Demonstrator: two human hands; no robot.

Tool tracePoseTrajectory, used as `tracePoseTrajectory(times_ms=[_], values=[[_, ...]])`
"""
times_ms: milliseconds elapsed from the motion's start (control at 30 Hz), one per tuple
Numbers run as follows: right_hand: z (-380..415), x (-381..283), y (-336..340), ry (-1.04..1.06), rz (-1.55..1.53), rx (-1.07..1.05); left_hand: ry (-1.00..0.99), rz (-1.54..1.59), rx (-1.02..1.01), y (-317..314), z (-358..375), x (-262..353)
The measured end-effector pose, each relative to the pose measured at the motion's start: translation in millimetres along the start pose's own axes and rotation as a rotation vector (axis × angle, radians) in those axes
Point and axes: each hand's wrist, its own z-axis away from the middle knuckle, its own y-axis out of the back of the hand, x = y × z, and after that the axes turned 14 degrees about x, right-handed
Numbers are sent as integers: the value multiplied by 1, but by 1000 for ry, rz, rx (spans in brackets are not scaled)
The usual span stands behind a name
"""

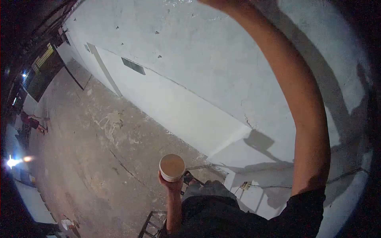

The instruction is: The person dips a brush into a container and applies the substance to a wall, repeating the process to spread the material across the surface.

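My left hand [170, 183] is wrapped round the lower side of a white tub [172, 168], holding it upright out over the floor. Its round top shows a flat tan surface. My right arm stretches up along the pale wall [206, 55], and only the base of my right hand [216, 3] shows at the top edge. The fingers there are cut off by the frame. Wet-looking shiny patches lie on the wall close to that hand.
Below me stands a dark metal frame [152, 222] with rungs. A small vent [133, 66] and a pale post [104, 67] are on the wall. Far left, a person [33, 121] is on the stained concrete floor [91, 158], near a bright lamp [12, 162].
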Motion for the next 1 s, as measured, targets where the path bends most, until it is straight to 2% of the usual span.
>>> tracePoseTrajectory(times_ms=[33, 100, 167, 233, 267, 333, 367, 400, 433, 500, 567, 600, 633, 700, 733, 767, 800, 833, 867, 900, 933, 967, 1000], values=[[21, -12, -17, -165, -38, -280, -2, 6, 2, 1, -3, -2], [65, -43, -45, 70, -148, -204, -95, -110, 99, 1, -5, 0], [76, -87, -48, -27, -167, -541, -59, -74, 92, -1, -3, 3], [72, -111, -55, -355, -379, -448, -29, -36, 75, 1, -10, 5], [62, -106, -55, -482, -431, -524, 25, -13, 16, 12, -17, 5], [53, -82, -70, -508, -358, -465, 78, -8, -45, 10, -14, 8], [50, -64, -80, -529, -289, -414, -11, -69, -27, 3, -4, 3], [54, -47, -96, -449, -208, -146, -99, -125, -4, -2, 3, 1], [41, -36, -92, -413, -119, -49, -102, -123, -3, -3, -2, 3], [20, -15, -98, -470, -163, -71, -37, -90, 6, 5, -11, 4], [1, -18, -64, -153, -107, 110, 35, -58, 17, 17, -19, 2], [6, -18, -72, -108, -113, 204, 73, -41, 17, 19, -20, 0], [21, -18, -80, -107, -114, 199, 79, -40, 19, 20, -20, 1], [48, -23, -95, -52, -59, -215, 35, -70, -78, 17, -20, 4], [51, -44, -85, 1, -119, -140, 31, -68, -82, 9, -16, 5], [62, -56, -92, -86, -200, -288, -53, -156, -4, 4, -8, 5], [62, -69, -89, -174, -259, -351, -139, -241, 74, 0, -5, 4], [63, -79, -87, -261, -317, -413, -144, -235, 73, 1, -7, 4], [60, -81, -88, -319, -356, -324, -182, -268, 55, 4, -9, 2], [57, -70, -95, -313, -356, -320, -220, -303, 37, 8, -12, 1], [55, -49, -109, -435, -309, -370, -223, -302, 33, 11, -15, 2], [54, -31, -120, -560, -261, -421, -80, -173, -27, 15, -19, 4], [37, -13, -116, -422, -155, -287, 64, -45, -81, 19, -20, 5]])
